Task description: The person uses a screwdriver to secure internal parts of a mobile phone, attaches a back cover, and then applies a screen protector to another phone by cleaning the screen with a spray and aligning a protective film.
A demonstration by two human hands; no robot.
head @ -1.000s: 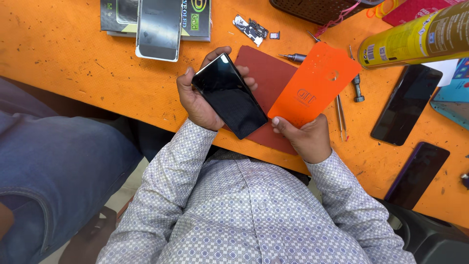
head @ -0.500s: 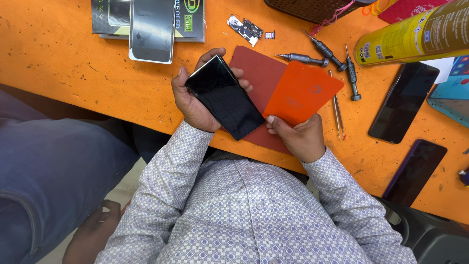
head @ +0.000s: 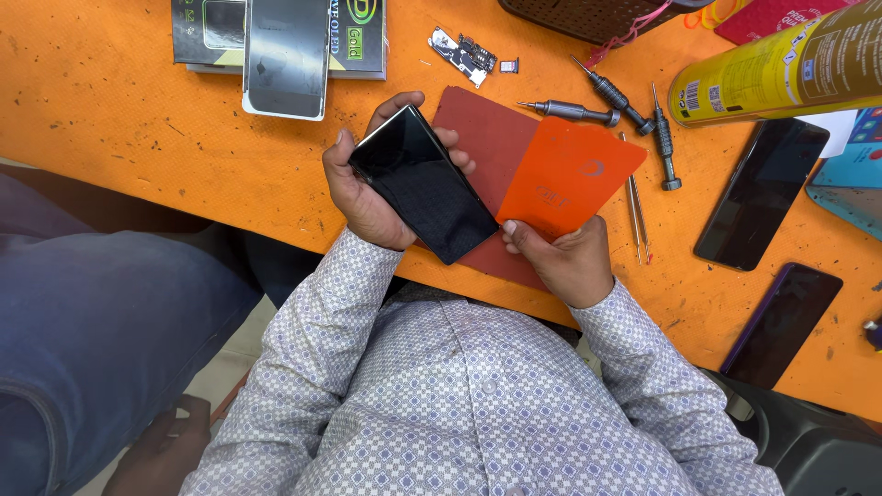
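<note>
L hand (head: 367,197) grips black phone (head: 423,184); R hand (head: 560,262) pinches orange card (head: 570,174). Screwdrivers (head: 616,101), spray can (head: 781,64) nearby.

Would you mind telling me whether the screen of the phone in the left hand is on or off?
Off, it seems: the phone held in the left hand shows a uniformly black screen, no image or glow.

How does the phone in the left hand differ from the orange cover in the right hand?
The phone is glossy black; the orange cover is matte and bright. The left hand wraps around the phone from its side, while the right hand pinches the cover by its lower edge. The phone overlaps the dark red mat at its left, the cover at its right. Both are flat rounded rectangles held above the orange table.
</note>
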